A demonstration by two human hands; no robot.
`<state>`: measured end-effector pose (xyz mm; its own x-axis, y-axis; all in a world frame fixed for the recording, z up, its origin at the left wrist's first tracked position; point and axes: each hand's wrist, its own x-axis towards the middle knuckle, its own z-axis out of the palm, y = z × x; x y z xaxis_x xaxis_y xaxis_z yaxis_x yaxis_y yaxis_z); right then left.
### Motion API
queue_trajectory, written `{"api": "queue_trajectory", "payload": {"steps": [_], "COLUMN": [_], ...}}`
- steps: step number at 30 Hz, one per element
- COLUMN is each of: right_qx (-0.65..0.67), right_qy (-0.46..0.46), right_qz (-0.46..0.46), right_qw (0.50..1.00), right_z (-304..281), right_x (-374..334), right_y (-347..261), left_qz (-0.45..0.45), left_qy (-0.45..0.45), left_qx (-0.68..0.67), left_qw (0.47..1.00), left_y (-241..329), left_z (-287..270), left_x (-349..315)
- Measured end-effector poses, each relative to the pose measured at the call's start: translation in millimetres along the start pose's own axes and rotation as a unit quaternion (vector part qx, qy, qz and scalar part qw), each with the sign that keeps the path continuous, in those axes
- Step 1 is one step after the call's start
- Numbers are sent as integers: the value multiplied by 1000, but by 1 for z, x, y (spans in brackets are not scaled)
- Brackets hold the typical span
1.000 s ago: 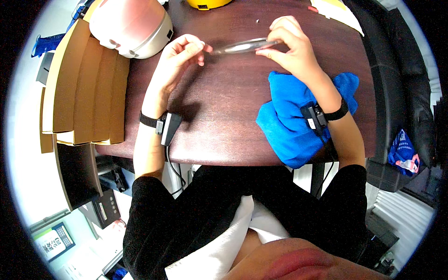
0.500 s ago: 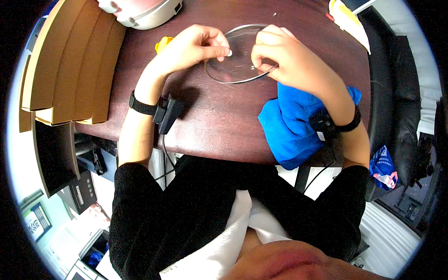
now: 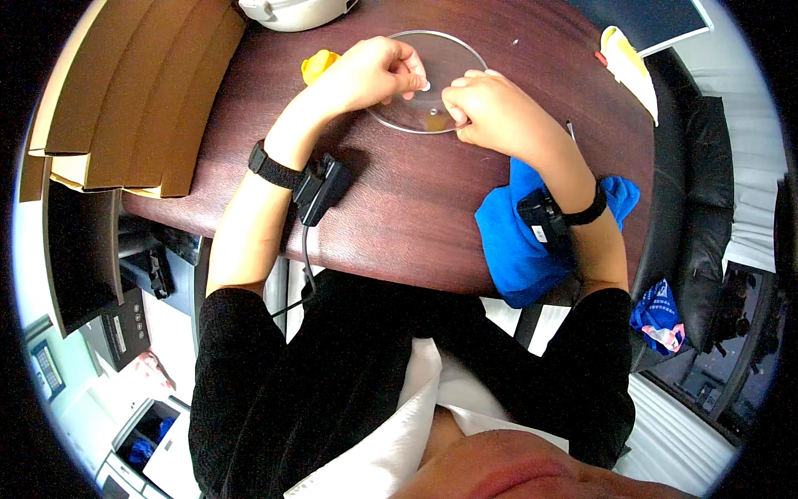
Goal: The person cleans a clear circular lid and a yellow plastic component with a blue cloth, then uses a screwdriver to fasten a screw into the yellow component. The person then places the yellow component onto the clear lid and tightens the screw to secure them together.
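Note:
A round clear glass lid (image 3: 416, 118) with a thin metal rim is at the far middle of the dark brown table. My left hand (image 3: 366, 73) is closed over the lid's left side, thumb pressed to fingers. A tiny white spot shows at the thumb tip; whether it is a nail or a held piece I cannot make out. My right hand (image 3: 490, 104) has its fingers curled at the lid's right rim, gripping it. A yellow toy-like object (image 3: 318, 66) sits behind my left wrist. Under my right forearm lies a blue cloth (image 3: 515, 241).
Brown cardboard pieces (image 3: 150, 91) stand along the table's left. A white rounded appliance (image 3: 295, 12) is at the far left. A white and yellow item (image 3: 628, 71) lies at the far right. Black straps with devices (image 3: 320, 187) and cables are on both wrists.
The view has shifted, so the table's things sit differently in the picture. The lid shows rounder and flatter than before. My right hand has curled further in at its rim.

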<state>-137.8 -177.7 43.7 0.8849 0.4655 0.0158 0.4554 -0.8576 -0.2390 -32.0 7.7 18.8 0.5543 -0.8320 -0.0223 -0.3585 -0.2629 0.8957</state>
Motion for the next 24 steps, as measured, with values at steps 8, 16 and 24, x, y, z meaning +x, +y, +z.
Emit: {"api": "queue_trajectory", "payload": {"steps": [8, 16, 24], "right_qx": [189, 171, 444], "right_qy": [203, 288, 162], "right_qz": [142, 336, 296], "right_qw": [950, 881, 830], "right_z": [12, 53, 43], "right_x": [14, 23, 25], "right_y": [36, 74, 60], "left_qz": [-30, -25, -13], "left_qy": [49, 73, 79], "left_qx": [42, 149, 183], "left_qw": [997, 986, 980], "left_y": [-10, -8, -10], "left_z": [3, 10, 12], "left_x": [9, 13, 15]}}
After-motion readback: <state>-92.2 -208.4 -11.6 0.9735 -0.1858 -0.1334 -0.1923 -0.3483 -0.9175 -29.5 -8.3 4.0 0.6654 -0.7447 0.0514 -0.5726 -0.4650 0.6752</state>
